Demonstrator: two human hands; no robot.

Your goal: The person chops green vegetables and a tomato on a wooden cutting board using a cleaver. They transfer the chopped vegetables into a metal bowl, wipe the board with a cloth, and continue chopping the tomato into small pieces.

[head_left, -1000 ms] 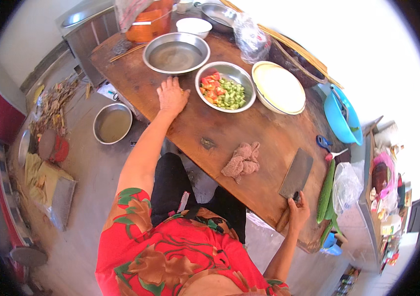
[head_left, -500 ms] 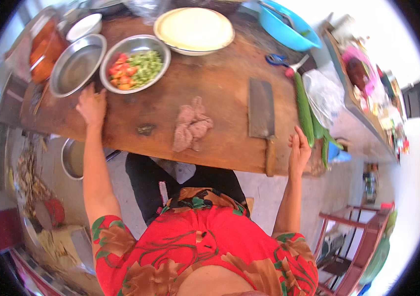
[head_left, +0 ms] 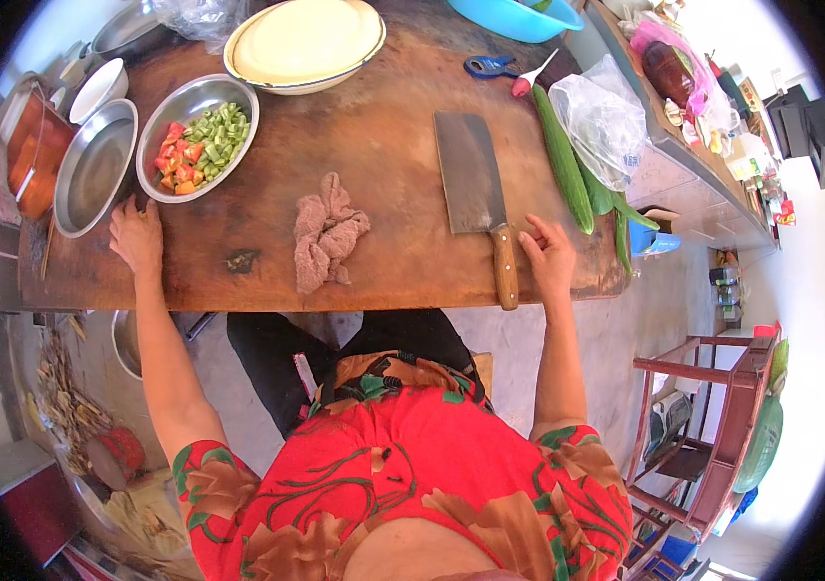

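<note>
My left hand (head_left: 137, 237) rests on the wooden table (head_left: 403, 82) with its fingers apart and pointing away from me. Its fingertips lie close to the rims of two metal bowls; I cannot tell whether they touch. One bowl (head_left: 93, 169) shows no food, while the other metal bowl (head_left: 238, 160) holds diced red, orange and green vegetables (head_left: 201, 145). Loosely bent and with nothing in it, my right hand (head_left: 552, 257) is just right of the wooden handle of a cleaver (head_left: 471, 179). Beyond it lie green cucumbers (head_left: 565, 160). A crumpled brown cloth (head_left: 325, 237) sits between my hands.
At the far side stand a pale yellow-topped enamel dish (head_left: 306, 44) and a blue basin (head_left: 519, 19). Blue-handled scissors (head_left: 490, 67), a pink-and-white radish-like thing (head_left: 529, 79) and a clear plastic bag (head_left: 604, 121) lie at the right. An orange-brown pot (head_left: 33, 140) stands far left.
The whole view has shifted, so the table things sit further left and up. My right hand has moved from the cucumber's tip toward the cleaver's handle. My left hand stays near the bowls.
</note>
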